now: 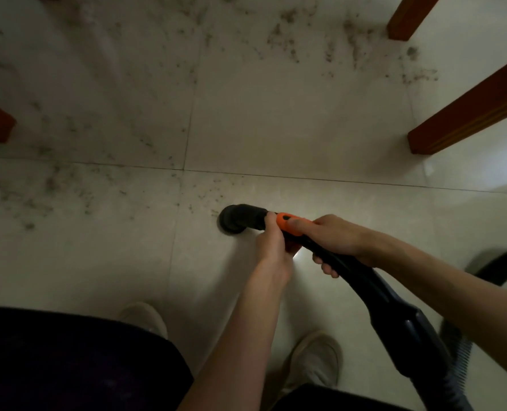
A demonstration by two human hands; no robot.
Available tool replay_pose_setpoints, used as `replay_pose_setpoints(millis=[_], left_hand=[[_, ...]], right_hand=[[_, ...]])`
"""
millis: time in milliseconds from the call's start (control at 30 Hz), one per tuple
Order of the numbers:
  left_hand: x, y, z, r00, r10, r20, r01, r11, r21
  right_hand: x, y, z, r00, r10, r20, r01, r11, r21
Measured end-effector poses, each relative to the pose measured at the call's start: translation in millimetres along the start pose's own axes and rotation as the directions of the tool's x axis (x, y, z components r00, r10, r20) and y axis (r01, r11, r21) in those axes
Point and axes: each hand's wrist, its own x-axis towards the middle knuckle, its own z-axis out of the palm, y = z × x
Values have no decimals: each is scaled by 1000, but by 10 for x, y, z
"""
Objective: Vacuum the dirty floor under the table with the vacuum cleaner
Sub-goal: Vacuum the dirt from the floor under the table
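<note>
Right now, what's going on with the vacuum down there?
A person holds the vacuum wand in both hands: the left hand grips it just behind the round nozzle, the right hand holds the handle with its thumb on the orange switch. The nozzle sits on the tiled floor. Dust lies scattered ahead between the wooden table legs.

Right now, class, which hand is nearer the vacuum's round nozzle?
Left. The left hand grips the tube just behind the nozzle; the right hand holds farther back.
</note>
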Motion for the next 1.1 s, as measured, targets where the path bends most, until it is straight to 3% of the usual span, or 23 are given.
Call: replay_pose_setpoints(millis=[200,400,600,1100], left_hand=[[100,331,154,999,10,43,-9,999,-40],[218,566,395,992,21,128,-24,999,26],[247,548,374,991,1,134,-2,1000,8],[87,716,186,993,119,1,-118,993,-2]], right_hand=[[110,-188,-49,985,-70,-159,65,997,-33],[221,-334,-211,963,-93,-254,99,995,13],[241,-322,-239,979,-71,-193,82,995,48],[282,-620,-126,996,-90,-21,91,996,16]])
